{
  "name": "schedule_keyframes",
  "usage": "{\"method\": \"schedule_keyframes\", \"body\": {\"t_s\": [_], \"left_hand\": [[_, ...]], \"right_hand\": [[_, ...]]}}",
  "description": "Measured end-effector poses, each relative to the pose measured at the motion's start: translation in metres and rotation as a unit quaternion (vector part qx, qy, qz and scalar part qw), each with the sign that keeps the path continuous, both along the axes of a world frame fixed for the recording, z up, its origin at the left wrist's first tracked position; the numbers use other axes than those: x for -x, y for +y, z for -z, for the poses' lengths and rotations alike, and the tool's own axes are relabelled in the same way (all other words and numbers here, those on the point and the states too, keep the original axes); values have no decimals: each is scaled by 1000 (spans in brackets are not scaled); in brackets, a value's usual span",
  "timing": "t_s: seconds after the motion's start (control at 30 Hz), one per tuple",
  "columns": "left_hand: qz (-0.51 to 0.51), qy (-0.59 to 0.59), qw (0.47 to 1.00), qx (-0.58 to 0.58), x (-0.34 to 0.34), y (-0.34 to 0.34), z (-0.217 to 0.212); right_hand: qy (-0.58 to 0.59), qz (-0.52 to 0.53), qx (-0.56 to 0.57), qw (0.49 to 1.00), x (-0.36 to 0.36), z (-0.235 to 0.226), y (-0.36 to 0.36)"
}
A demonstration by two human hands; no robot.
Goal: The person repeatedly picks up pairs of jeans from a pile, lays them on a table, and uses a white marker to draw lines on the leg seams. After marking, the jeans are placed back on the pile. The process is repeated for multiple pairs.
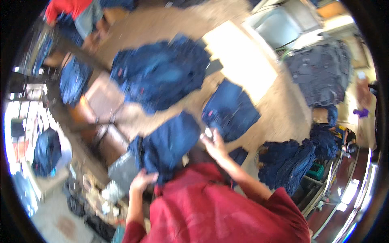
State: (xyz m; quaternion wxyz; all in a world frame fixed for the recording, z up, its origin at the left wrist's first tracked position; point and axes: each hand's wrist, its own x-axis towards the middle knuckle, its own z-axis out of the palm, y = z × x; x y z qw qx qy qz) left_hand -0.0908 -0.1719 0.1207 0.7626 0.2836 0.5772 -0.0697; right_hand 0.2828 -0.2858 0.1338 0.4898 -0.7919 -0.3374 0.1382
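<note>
A folded dark blue denim garment (pixel 172 135) lies across my lap, just in front of my red top. My left hand (pixel 142 180) is at its lower left edge, the fingers closed on the cloth. My right hand (pixel 214 145) is raised off the garment's right side, blurred by motion. A small white thing (pixel 208 132) shows at its fingertips, too smeared to name. Just beyond that hand, a stack of folded blue denim (pixel 231 109) rests on the floor.
A large heap of blue denim (pixel 160 73) lies ahead on the tan floor. At right are a grey garment pile (pixel 320 71) and more dark denim (pixel 287 164). Wooden beams (pixel 87 56) run along the left. A person in red (pixel 71 8) is at the far left.
</note>
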Motion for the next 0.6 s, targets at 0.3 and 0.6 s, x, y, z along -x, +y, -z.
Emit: {"method": "schedule_keyframes", "body": {"t_s": [0.3, 0.6], "left_hand": [[248, -19, 964, -92, 17, -7, -10], [-224, -345, 911, -1, -227, 8, 5]], "right_hand": [[566, 222, 150, 780, -84, 101, 58], [122, 126, 43, 984, -211, 7, 112]]}}
